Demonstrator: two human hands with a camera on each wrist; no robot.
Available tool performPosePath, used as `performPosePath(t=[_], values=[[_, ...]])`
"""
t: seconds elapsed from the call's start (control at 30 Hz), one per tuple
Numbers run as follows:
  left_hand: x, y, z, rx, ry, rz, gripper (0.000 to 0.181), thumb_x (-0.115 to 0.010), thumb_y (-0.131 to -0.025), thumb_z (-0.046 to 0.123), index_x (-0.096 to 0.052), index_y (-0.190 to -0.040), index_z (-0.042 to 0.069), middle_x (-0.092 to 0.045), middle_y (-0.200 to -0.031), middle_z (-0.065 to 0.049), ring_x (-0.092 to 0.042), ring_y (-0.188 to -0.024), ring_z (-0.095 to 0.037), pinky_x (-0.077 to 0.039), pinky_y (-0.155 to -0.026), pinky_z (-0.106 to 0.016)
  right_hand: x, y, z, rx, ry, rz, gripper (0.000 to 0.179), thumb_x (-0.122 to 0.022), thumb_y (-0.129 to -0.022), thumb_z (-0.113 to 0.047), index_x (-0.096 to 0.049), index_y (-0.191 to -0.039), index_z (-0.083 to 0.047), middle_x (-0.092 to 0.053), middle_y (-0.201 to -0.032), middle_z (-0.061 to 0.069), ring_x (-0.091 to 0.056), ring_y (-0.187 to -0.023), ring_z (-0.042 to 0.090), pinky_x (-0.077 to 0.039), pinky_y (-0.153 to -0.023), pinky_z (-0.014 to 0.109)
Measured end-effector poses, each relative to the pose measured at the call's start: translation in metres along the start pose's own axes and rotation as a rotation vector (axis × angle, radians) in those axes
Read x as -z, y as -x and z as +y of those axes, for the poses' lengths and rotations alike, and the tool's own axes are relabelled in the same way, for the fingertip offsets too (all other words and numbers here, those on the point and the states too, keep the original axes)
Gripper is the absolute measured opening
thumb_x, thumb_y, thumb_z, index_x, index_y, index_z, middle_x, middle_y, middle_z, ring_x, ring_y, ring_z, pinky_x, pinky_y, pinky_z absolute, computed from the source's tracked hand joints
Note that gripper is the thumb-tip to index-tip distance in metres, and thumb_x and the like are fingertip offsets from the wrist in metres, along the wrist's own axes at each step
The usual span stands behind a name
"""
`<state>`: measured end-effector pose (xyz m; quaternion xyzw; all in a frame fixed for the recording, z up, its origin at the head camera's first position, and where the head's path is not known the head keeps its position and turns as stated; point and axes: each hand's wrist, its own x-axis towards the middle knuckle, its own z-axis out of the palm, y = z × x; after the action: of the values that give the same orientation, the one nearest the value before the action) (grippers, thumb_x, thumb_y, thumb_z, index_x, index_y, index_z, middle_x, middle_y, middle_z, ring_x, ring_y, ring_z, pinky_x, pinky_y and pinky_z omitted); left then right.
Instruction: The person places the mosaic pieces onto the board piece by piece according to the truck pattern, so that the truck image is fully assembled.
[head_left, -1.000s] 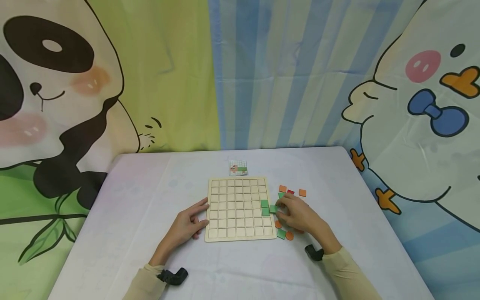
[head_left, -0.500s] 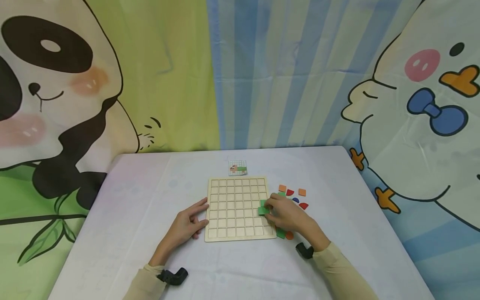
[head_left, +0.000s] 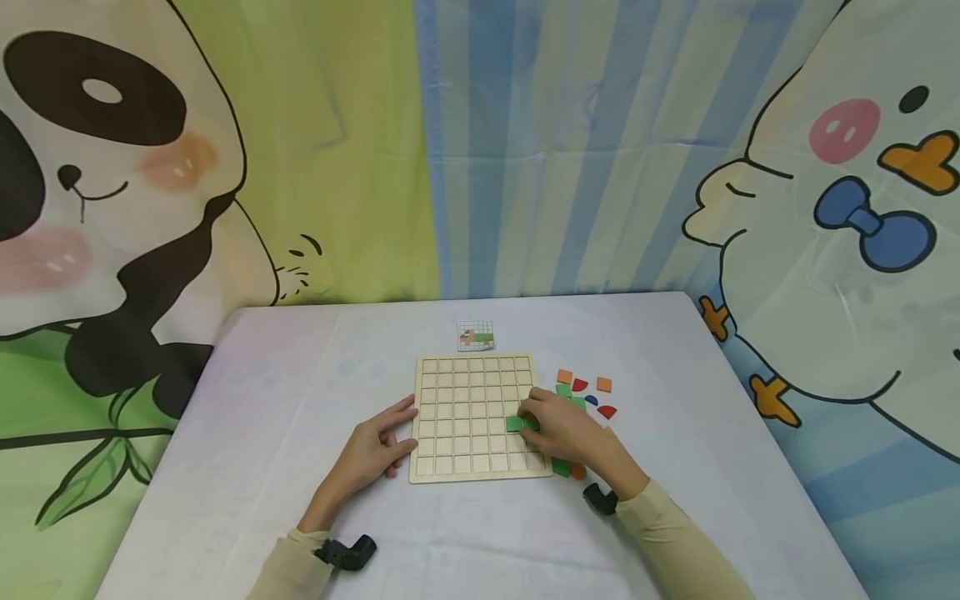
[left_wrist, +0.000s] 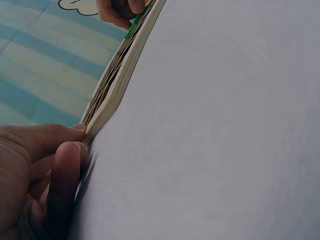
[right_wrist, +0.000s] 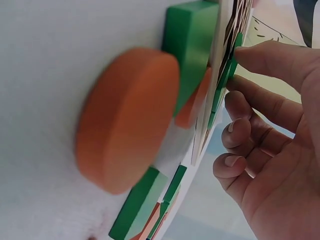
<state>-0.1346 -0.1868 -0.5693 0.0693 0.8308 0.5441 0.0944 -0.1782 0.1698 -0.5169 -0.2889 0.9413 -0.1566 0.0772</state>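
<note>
One green tile [head_left: 513,423] has just changed place: a second ago it was at the right edge of the wooden board [head_left: 461,417], and now I have it one column in, just left of another green tile [head_left: 531,423]. To my judgement that lengthens a green row, much like the strip printed on the small card [head_left: 476,337] behind the board, so the build looks to be at an early stage. My right grip [head_left: 561,427] pinches the tile between thumb and forefinger; I can't tell from either camera whether it sits fully down in its recess. My left grip [head_left: 372,443] lies along the board's left edge, thumb and forefinger touching it, and hasn't shifted. The tile itself is a flat, plain green square, about as wide as a cell, and the right wrist view shows it edge-on and slim. Right of the board, on the worktop [head_left: 450,533], I count orange squares [head_left: 565,377], red pieces [head_left: 607,412] and a blue piece [head_left: 591,400] among the loose parts.
</note>
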Motion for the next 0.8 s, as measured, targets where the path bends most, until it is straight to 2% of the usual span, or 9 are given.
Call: performPosePath(t=[0.2, 0.5, 0.7, 0.8], values=[[0.000, 0.000, -0.001, -0.017, 0.005, -0.004, 0.062, -0.079, -0.095, 0.008, -0.057, -0.153, 0.006, -0.043, -0.170, -0.002, -0.058, -0.048, -0.013, -0.056, -0.045, -0.033, 0.000, 0.001, -0.001, 0.017, -0.012, 0.002, 0.020, -0.078, -0.097, -0.024, -0.077, -0.113, -0.012, -0.065, -0.104, -0.004, -0.053, -0.081, 0.007, -0.050, -0.072, 0.021], [0.001, 0.001, -0.001, -0.006, 0.008, -0.010, 0.061, -0.079, -0.096, 0.010, -0.057, -0.153, 0.011, -0.043, -0.170, 0.006, -0.059, -0.050, -0.013, -0.057, -0.046, -0.033, -0.001, 0.001, 0.000, 0.018, -0.007, 0.000, 0.022, -0.077, -0.098, -0.025, -0.077, -0.117, -0.013, -0.065, -0.105, -0.004, -0.053, -0.081, 0.007, -0.049, -0.070, 0.019], [0.000, 0.000, -0.002, -0.010, 0.015, -0.009, 0.062, -0.079, -0.095, 0.009, -0.057, -0.153, 0.010, -0.042, -0.170, 0.004, -0.059, -0.050, -0.013, -0.056, -0.045, -0.033, 0.003, 0.007, 0.006, -0.043, -0.003, 0.010, 0.024, -0.077, -0.098, -0.026, -0.076, -0.120, -0.014, -0.066, -0.110, -0.003, -0.055, -0.084, 0.006, -0.052, -0.072, 0.020], [0.000, 0.000, -0.002, -0.015, 0.015, -0.007, 0.062, -0.079, -0.095, 0.009, -0.057, -0.153, 0.008, -0.042, -0.171, 0.001, -0.059, -0.050, -0.012, -0.056, -0.045, -0.032, 0.008, 0.011, 0.012, -0.078, -0.035, 0.011, 0.023, -0.074, -0.099, -0.023, -0.076, -0.121, -0.014, -0.066, -0.110, -0.003, -0.057, -0.088, 0.008, -0.054, -0.075, 0.023]])
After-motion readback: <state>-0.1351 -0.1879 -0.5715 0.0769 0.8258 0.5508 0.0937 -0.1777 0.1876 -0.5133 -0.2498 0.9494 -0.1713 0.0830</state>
